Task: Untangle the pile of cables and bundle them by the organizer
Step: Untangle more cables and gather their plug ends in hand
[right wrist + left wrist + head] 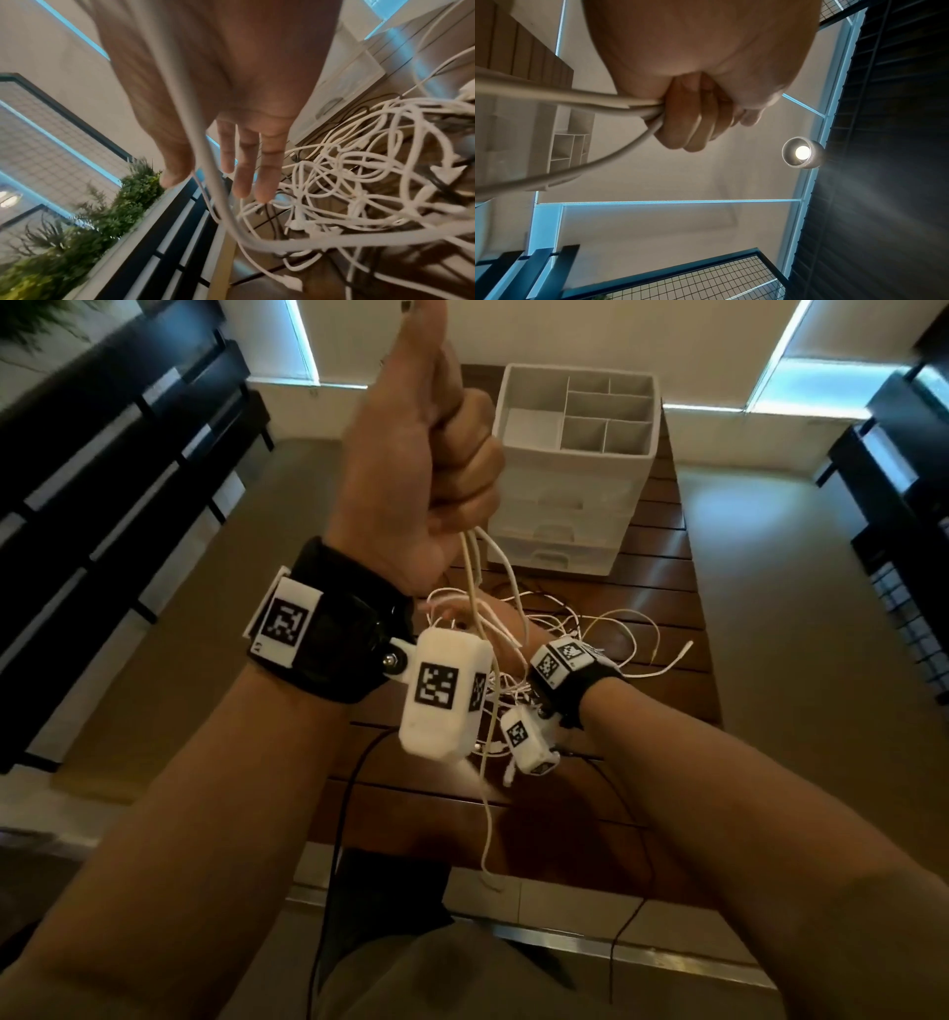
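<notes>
My left hand (pixel 436 454) is raised high as a fist, thumb up, gripping a few white cables (pixel 472 567) that hang down from it to the tangled pile (pixel 590 629) on the wooden table (pixel 667 588). In the left wrist view its fingers (pixel 690 125) curl tightly round the cables (pixel 577 97). My right hand (pixel 506 629) sits lower, over the pile and half hidden behind the left wrist camera. Its fingers (pixel 244 162) are straight and spread, and one white cable (pixel 195 142) runs across the palm. The white organizer (pixel 575 454), with open top compartments and drawers, stands behind the pile.
Dark shelving (pixel 102 505) lines the left side and dark racks (pixel 898 505) the right. A black cable (pixel 339 814) hangs off the table's near edge. Loose white cable ends (pixel 667 660) trail right of the pile. A green plant (pixel 90 223) stands by the left shelving.
</notes>
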`<state>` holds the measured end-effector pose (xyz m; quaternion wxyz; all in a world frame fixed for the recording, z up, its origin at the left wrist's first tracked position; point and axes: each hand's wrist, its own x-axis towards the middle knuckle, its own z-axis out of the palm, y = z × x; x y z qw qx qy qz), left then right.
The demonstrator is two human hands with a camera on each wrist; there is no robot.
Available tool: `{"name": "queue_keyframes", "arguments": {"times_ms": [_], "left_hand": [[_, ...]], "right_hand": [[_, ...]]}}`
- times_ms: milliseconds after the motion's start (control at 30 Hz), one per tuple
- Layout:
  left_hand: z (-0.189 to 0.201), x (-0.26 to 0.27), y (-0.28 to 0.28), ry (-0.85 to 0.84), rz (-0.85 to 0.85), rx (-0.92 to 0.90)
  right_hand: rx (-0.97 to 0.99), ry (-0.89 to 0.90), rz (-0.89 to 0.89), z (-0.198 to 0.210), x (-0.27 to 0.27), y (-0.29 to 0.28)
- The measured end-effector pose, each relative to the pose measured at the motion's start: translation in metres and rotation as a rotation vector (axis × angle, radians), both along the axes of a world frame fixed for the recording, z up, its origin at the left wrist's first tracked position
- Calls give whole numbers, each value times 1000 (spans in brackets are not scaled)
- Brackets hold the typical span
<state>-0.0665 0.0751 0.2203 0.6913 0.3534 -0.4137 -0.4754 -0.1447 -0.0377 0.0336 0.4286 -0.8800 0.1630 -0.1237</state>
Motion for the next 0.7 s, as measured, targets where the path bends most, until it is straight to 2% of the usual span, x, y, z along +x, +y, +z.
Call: {"name": "queue_keyframes", "arguments": {"times_ms": [67, 100, 200, 267, 333, 433, 500, 600, 700], "left_hand": [[-2, 2, -2, -31, 16, 41], [-5, 3, -2, -60, 38, 76], [-18, 7, -4, -176, 151, 186], [-29, 8, -8, -191, 226, 229], [-37, 8, -11, -173, 277, 255], [-38, 10, -13, -170, 294, 245], [-34, 13, -12, -178, 285, 217], [-26, 18, -10, -189, 284, 188], [-24, 16, -8, -267, 288, 196]], "right_hand": [[9, -30, -103, 2, 1, -7], [86, -58, -182, 5, -1, -14], [350, -292, -331, 37, -12, -34], [386, -427, -323, 67, -22, -43], [274, -417, -293, 91, -32, -49], [-9, -356, -384, 117, -55, -56], [-60, -368, -388, 128, -69, -51], [-140, -235, -271, 125, -82, -26], [-86, -164, -221, 114, -86, -7]]}}
